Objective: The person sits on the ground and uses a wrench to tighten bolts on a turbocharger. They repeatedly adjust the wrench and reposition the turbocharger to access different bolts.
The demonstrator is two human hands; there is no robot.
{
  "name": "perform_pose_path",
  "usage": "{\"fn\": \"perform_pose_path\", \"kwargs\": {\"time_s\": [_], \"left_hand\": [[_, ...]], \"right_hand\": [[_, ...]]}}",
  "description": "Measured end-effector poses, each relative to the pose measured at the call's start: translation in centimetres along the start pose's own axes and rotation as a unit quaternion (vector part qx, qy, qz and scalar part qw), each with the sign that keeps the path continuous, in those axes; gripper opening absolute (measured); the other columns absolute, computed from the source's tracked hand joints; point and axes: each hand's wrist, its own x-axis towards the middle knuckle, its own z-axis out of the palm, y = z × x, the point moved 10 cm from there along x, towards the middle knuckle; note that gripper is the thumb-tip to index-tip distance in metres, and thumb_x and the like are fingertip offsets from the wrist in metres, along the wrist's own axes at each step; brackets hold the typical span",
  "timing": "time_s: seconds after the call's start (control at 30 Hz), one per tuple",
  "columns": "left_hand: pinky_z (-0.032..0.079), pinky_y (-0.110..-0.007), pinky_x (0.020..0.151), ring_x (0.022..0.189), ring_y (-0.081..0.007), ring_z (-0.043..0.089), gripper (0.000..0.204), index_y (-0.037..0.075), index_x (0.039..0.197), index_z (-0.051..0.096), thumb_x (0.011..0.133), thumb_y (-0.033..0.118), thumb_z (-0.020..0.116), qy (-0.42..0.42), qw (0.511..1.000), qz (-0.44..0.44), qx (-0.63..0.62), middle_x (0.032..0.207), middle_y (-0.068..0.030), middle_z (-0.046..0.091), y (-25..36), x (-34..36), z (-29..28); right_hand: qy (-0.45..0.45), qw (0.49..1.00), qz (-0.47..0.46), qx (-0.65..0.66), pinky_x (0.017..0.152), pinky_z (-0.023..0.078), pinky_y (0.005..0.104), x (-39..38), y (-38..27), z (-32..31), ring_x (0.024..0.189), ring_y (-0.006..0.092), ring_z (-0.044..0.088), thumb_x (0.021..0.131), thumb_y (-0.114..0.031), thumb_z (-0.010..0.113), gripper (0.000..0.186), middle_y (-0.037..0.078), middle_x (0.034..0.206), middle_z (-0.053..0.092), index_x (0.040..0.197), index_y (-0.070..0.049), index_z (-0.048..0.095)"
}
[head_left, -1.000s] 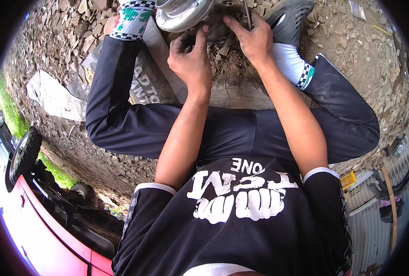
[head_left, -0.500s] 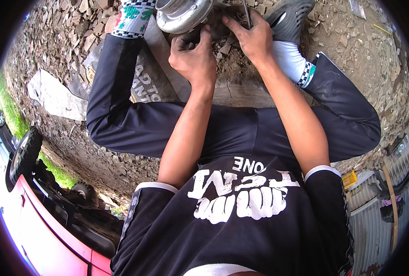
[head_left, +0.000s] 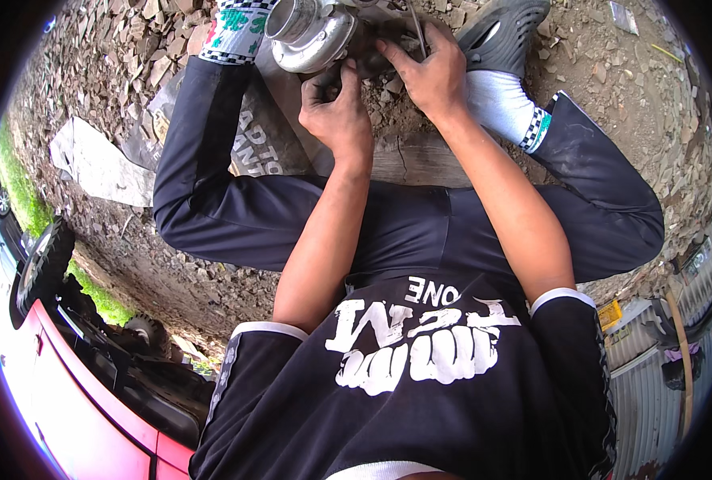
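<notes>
A turbocharger (head_left: pixel 314 50) lies at the top of the view between my feet, with its round silver housing and open inlet on the left and a dark, dirty section on the right. At the housing's lower edge, my left hand (head_left: pixel 338 110) is closed in a pinch of thumb and fingers; any small part between them is hidden. My right hand (head_left: pixel 436 78) is bent round the dark section, thumb toward the housing, its other fingers partly hidden. A thin metal rod (head_left: pixel 417 30) stands beside the right fingers; whether they hold it cannot be told.
My legs are bent on either side, with a grey clog (head_left: pixel 506 36) on the right foot. A printed dark sack (head_left: pixel 272 132), a wooden board (head_left: pixel 404 160) and a white sheet (head_left: pixel 100 164) lie on stony ground. A red vehicle (head_left: pixel 76 384) stands at left, corrugated metal sheets (head_left: pixel 644 400) at right.
The turbocharger has shifted slightly left and tilted, showing more of its inlet. Both hands have moved slightly with it, the right one a little left and down.
</notes>
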Motion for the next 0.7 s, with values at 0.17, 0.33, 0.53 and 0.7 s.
{"fn": "perform_pose_path", "kwargs": {"time_s": [0.17, 0.33, 0.53, 0.7], "left_hand": [[0.047, -0.024, 0.065, 0.069, -0.0066, 0.055, 0.025, -0.004, 0.089, 0.069, 0.085, 0.014, 0.086, -0.019, 0.999, -0.026, -0.035, 0.079, -0.0013, 0.068, -0.4, 0.3, 0.5], [0.050, -0.023, 0.070, 0.075, -0.0083, 0.060, 0.021, -0.005, 0.093, 0.071, 0.085, 0.008, 0.086, -0.029, 0.999, -0.019, -0.019, 0.087, -0.0044, 0.071, -0.2, 0.5, 0.6], [0.054, -0.025, 0.075, 0.079, -0.0106, 0.065, 0.020, -0.006, 0.094, 0.072, 0.086, 0.006, 0.085, -0.020, 1.000, 0.008, -0.015, 0.090, -0.0073, 0.073, -0.7, 0.5, 0.3], [0.054, -0.025, 0.074, 0.078, -0.0103, 0.065, 0.020, -0.007, 0.094, 0.072, 0.088, 0.008, 0.083, -0.006, 1.000, 0.020, 0.020, 0.090, -0.0073, 0.074, 0.3, 0.1, 0.2]], "right_hand": [[0.017, 1.000, -0.016, 0.012, 0.090, 0.057, 0.0422, -0.2, -0.3, -0.1, 0.099, 0.0340, 0.071, 0.077, -0.024, 0.089, 0.041, 0.015, 0.106, 0.073, 0.108, -0.002, 0.074], [-0.004, 1.000, 0.007, 0.001, 0.090, 0.055, 0.0433, 0.7, -1.5, -0.6, 0.103, 0.0365, 0.070, 0.083, -0.018, 0.082, 0.039, 0.019, 0.109, 0.073, 0.116, -0.001, 0.071], [0.000, 1.000, 0.006, 0.013, 0.092, 0.054, 0.0451, 0.6, -1.4, -0.7, 0.105, 0.0396, 0.068, 0.081, -0.018, 0.083, 0.043, 0.021, 0.112, 0.071, 0.118, 0.000, 0.070], [-0.009, 0.999, 0.026, 0.017, 0.092, 0.055, 0.0445, 0.5, -1.1, -0.5, 0.105, 0.0389, 0.069, 0.080, -0.018, 0.083, 0.043, 0.020, 0.112, 0.071, 0.117, 0.000, 0.070]]}}
